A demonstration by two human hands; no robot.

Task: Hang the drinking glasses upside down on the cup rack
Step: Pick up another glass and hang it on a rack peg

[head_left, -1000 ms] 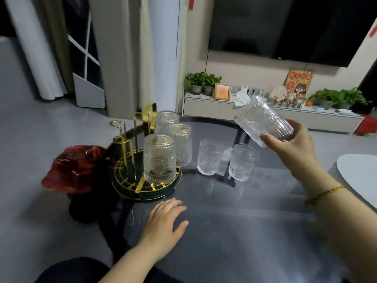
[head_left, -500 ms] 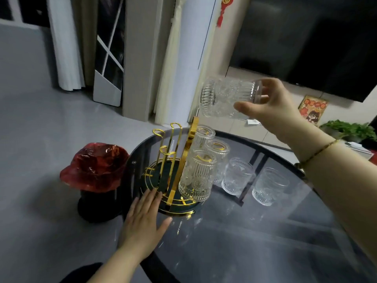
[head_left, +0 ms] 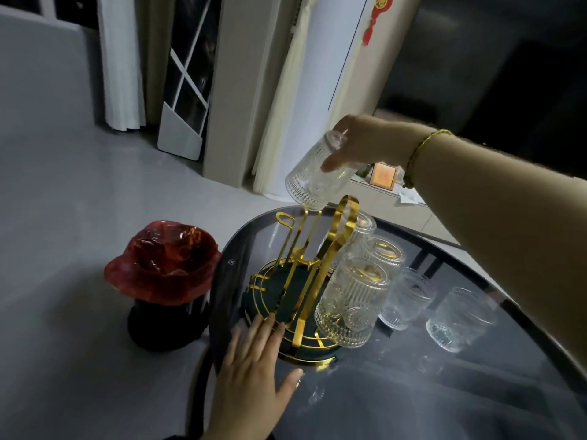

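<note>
While tilted, glass (head_left: 317,173) mouth-down over rack (head_left: 305,281) (R hand (head_left: 365,144)).

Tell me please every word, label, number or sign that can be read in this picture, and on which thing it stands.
No text can be read.
Small round mark on the table rim: too small to read.
Orange framed picture on the far cabinet: blurred, no character clear.
Red hanging ornament on the wall: no writing can be made out.
Glasses and cup rack: no labels show.

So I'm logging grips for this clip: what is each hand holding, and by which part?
Right hand holds a glass by its base end, mouth tilted down. Left hand holds nothing, flat beside the rack.
</note>
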